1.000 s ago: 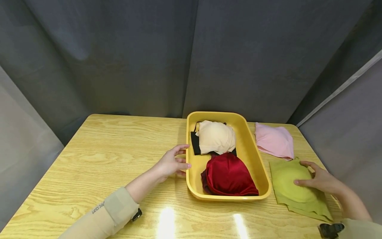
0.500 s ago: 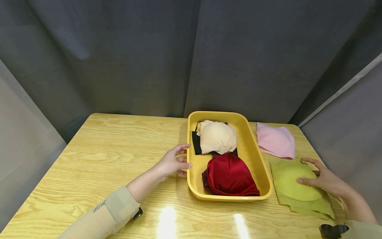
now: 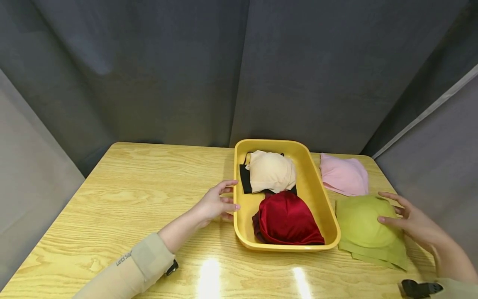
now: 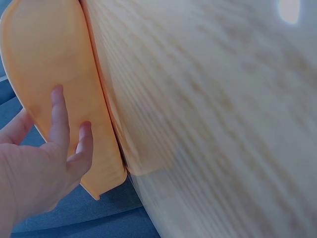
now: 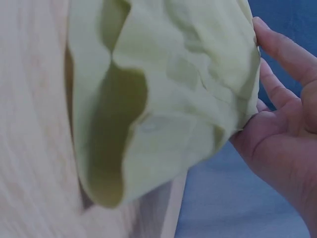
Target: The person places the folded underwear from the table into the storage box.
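Note:
My left hand (image 3: 214, 205) rests with spread fingers against the left side of the yellow bin (image 3: 237, 232); in the left wrist view, two fingers lie along its outer wall. Inside the bin, a beige bra (image 3: 270, 171) lies over a black one (image 3: 245, 179) at the back, and a shiny red bra (image 3: 289, 220) is in front. On the table to the right, a folded yellow-green bra (image 3: 367, 224) has my right hand (image 3: 414, 220) at its right edge. My right fingertips touch that edge, fairly straight; part of the contact is hidden in both views.
A folded pink bra (image 3: 343, 174) lies behind the yellow-green one, right of the bin. The wooden table (image 3: 149, 199) ends at a dark grey curtain (image 3: 168, 74) at the back, with lighter curtains at both sides.
The yellow-green bra has shifted slightly backward and left, close to the pink one. My right hand has moved a little backward along its right edge. My left hand keeps its place.

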The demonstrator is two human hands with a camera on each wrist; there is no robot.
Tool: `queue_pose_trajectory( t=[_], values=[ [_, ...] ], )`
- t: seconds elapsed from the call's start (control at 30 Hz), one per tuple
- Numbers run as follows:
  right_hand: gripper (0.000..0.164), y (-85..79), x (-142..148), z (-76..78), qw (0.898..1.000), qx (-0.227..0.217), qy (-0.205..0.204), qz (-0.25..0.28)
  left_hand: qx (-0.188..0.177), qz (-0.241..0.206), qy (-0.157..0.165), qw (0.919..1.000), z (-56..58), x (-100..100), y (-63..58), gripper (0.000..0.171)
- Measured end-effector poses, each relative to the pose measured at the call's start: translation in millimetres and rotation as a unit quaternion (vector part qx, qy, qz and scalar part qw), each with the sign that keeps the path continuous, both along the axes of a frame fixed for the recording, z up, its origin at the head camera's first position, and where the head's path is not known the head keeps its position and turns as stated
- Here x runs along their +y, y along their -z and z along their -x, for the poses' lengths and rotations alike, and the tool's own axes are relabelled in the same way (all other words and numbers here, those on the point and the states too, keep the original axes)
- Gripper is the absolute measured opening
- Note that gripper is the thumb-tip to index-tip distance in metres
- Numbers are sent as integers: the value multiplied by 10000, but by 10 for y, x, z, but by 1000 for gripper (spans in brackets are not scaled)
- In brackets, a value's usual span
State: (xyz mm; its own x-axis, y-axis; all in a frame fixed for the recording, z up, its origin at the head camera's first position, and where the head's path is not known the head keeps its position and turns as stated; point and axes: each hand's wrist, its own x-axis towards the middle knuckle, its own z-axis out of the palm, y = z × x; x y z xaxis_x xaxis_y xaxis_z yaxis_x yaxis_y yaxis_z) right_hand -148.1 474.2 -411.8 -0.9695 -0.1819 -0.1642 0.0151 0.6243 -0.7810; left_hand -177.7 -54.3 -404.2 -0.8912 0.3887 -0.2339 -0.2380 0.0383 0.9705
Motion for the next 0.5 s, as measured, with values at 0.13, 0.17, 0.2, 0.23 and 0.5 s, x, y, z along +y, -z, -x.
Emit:
queue_pose_trajectory(
  t=[0.13, 0.17, 0.2, 0.23, 0.5],
  values=[
    [70, -68, -42, 0, 9999, 0, 49, 145, 8, 15, -10, 10000, 0, -4, -3, 70],
    [69, -87, -54, 2, 9998, -37, 55, 185, 6, 19, -19, 10000, 0, -5, -4, 70],
    [69, -105, -64, 3, 9997, -84, 60, 213, 4, 21, -27, 10000, 0, -5, -4, 70],
    [69, -124, -78, 3, 9995, -149, 61, 263, 3, 22, -30, 10000, 1, -5, -3, 70],
    [65, -255, -178, -2, 9999, -56, -55, -119, 4, -54, -18, 10000, 2, -5, 11, 70]
  ],
)
